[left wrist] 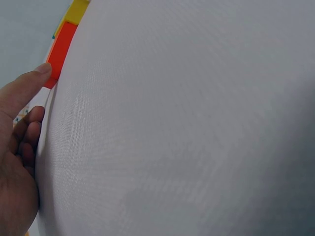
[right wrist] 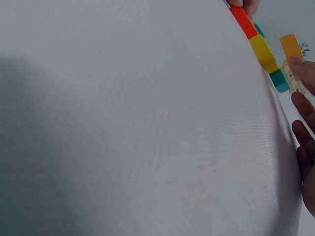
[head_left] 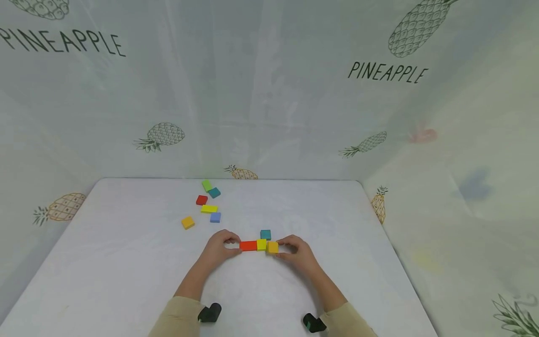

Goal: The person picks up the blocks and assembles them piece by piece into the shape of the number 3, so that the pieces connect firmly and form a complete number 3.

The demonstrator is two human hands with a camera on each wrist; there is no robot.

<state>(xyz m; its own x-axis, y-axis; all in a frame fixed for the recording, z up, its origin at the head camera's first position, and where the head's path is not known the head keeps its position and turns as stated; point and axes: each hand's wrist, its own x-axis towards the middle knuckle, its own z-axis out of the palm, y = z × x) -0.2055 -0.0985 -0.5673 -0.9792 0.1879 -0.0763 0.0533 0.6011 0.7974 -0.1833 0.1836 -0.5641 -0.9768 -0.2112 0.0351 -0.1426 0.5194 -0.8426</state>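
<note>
Near the table's front middle, a red block [head_left: 248, 245] and a yellow block [head_left: 261, 245] lie end to end in a row. My left hand [head_left: 220, 246] grips the red block's left end, its thumb on the near side. My right hand [head_left: 298, 252] pinches an orange block [head_left: 273, 247] at the row's right end. The right wrist view shows this orange block [right wrist: 291, 46] raised and tilted over a teal block [right wrist: 279, 81], which closes the row beside the yellow one. Another teal block [head_left: 265, 234] lies just behind the yellow block.
Farther back on the white table [head_left: 126, 243] lie loose blocks: light green [head_left: 207, 185], teal [head_left: 214, 192], red [head_left: 201, 200], long yellow [head_left: 209, 208], blue [head_left: 215, 217] and orange [head_left: 187, 222]. A pineapple-printed curtain [head_left: 261, 93] hangs behind the table.
</note>
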